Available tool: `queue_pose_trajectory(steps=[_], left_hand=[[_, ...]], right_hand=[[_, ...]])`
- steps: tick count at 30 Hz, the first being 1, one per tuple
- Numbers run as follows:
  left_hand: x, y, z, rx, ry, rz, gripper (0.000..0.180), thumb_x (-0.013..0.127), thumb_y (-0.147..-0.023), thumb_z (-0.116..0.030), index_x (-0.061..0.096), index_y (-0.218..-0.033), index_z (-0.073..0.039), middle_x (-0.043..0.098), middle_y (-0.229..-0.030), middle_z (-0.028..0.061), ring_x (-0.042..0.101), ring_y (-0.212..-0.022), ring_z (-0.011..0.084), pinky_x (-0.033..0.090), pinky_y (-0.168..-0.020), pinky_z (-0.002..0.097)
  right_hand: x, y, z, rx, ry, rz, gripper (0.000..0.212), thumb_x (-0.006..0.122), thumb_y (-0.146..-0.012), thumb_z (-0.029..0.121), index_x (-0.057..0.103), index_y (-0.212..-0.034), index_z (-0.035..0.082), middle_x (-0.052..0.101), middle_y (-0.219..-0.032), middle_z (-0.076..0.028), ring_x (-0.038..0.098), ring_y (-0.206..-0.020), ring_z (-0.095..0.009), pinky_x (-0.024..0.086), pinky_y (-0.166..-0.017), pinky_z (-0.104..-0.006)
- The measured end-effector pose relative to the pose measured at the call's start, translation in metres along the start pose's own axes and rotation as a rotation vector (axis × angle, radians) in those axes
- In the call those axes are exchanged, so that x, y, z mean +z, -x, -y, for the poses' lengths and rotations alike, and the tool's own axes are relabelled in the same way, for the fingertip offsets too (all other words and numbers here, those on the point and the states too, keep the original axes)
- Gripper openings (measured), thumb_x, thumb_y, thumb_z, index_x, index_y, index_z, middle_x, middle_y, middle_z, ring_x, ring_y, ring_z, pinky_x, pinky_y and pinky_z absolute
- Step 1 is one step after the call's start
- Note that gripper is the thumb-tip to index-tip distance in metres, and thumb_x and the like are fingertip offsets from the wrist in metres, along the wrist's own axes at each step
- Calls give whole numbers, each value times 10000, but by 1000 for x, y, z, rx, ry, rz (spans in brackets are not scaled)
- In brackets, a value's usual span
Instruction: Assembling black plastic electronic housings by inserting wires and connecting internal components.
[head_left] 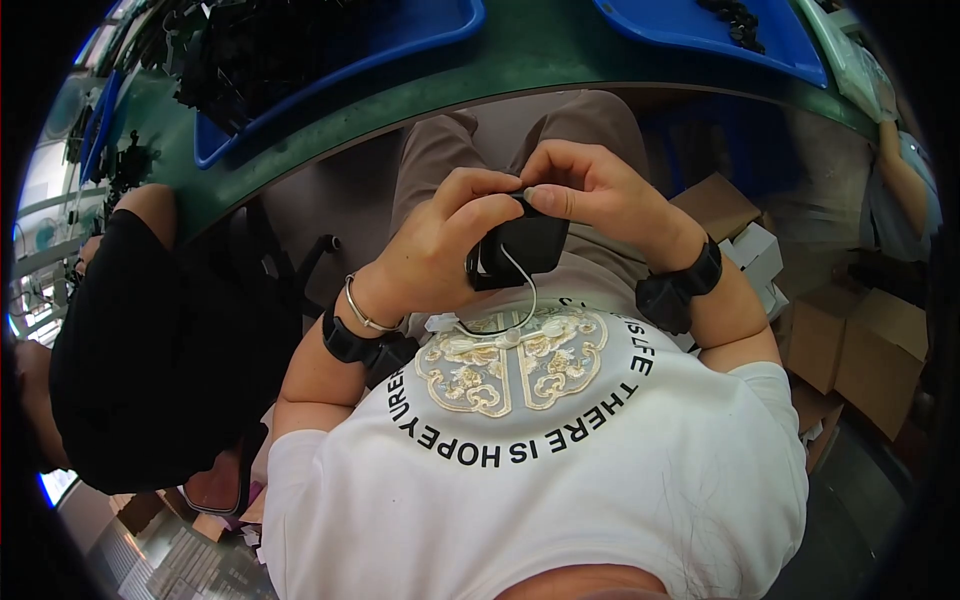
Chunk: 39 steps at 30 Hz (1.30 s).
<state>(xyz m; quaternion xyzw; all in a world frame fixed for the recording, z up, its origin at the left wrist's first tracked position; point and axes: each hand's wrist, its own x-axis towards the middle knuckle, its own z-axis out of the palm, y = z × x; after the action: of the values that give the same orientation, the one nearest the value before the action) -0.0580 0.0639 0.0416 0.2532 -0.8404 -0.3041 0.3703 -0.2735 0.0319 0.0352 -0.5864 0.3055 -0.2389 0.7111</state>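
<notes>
Above my lap, a black box-shaped part (537,245) with a smooth face is held between my two hands. The fingers of my left hand (432,238) are closed around its left side, thumb and forefinger meeting at its upper edge. My right hand (600,195) pinches at the same edge, its thumb and fingertips pressed close to the left ones. Whatever small piece may lie between the fingertips is hidden. In front of the part hangs a thin white cable (532,288), which runs down to my shirt front. Each wrist wears a black strap with a module.
A green worktable (345,135) curves across beyond my knees. On it stand a blue tray (425,42) with black parts and another blue tray (690,45) at right. A person in black (150,350) sits close on my left. Cardboard boxes (875,350) stand at right.
</notes>
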Motion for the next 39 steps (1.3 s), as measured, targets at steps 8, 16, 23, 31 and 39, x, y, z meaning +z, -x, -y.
queue_pose_trajectory(steps=[8,16,23,31,39], left_hand=[[-5,0,2,-39,39,-11,601,809,-560,-63,499,-1075,-49,494,-1093,166,610,-843,300,524,-699,333],[-1,-1,4,20,-26,1,591,807,-563,-63,502,-1069,-48,492,-1095,166,616,-835,301,528,-684,327],[-2,-1,2,-10,-21,6,604,805,-551,-59,499,-1071,-53,490,-1092,165,609,-850,302,524,-702,337],[-3,-3,3,-17,-19,3,613,803,-550,-63,495,-1080,-60,491,-1083,163,606,-850,300,522,-697,332],[-2,-4,1,2,-29,6,616,799,-552,-63,492,-1086,-64,490,-1078,161,598,-848,294,519,-692,328]], right_hand=[[-3,4,-2,54,-92,5,247,591,-886,189,547,-1032,-5,554,-859,7,493,-780,-42,409,-682,-179],[0,2,1,44,-87,-1,271,606,-877,213,541,-1027,-3,563,-881,-1,497,-787,-39,415,-679,-184],[1,3,0,1,-46,-61,257,595,-887,220,554,-1003,-5,569,-895,-6,509,-803,-44,424,-693,-188],[0,4,6,12,-157,-67,260,602,-883,222,567,-1011,-2,578,-896,-7,531,-840,-59,436,-733,-191],[2,-1,6,84,-19,-62,220,578,-895,207,574,-986,6,581,-886,2,534,-827,-52,439,-725,-200]])
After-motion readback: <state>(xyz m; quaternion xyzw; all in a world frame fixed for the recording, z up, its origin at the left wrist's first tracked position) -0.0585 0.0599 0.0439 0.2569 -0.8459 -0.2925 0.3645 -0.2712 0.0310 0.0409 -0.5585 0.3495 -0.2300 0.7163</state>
